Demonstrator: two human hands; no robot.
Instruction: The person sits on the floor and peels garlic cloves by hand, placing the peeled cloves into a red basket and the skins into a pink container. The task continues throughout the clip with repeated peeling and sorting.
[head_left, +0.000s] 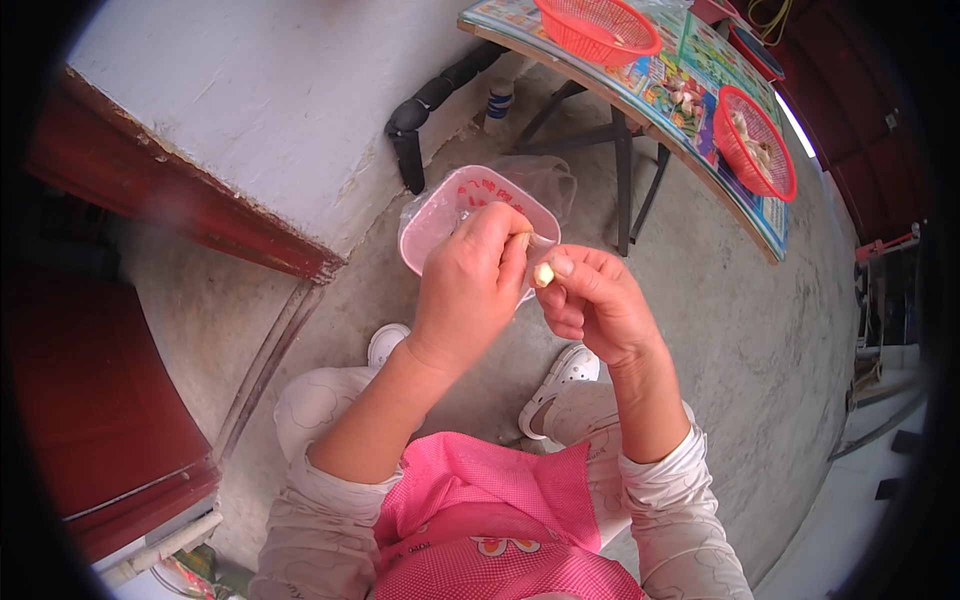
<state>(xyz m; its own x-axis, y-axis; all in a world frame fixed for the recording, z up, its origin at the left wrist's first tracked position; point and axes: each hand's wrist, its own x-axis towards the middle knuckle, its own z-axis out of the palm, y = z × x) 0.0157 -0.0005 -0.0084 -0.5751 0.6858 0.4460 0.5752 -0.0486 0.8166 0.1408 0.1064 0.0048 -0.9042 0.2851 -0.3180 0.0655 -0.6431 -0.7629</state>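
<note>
A pale garlic clove (544, 274) is pinched between the thumb and fingers of my right hand (598, 296). Just to its left, my left hand (480, 274) pinches what looks like a thin strip of garlic skin (538, 241) between thumb and forefinger. Both hands are close together over a pink plastic bin (420, 238) on the floor, and they cover part of its near side. The bin has red writing inside and a clear plastic bag around it.
On the table (600, 73) at upper right, one red plastic basket (742, 161) holds garlic and another red basket (600, 34) holds a few pieces. Loose garlic bulbs (684, 101) lie between them. A black pipe (427, 97) and a bottle (499, 101) stand by the white wall.
</note>
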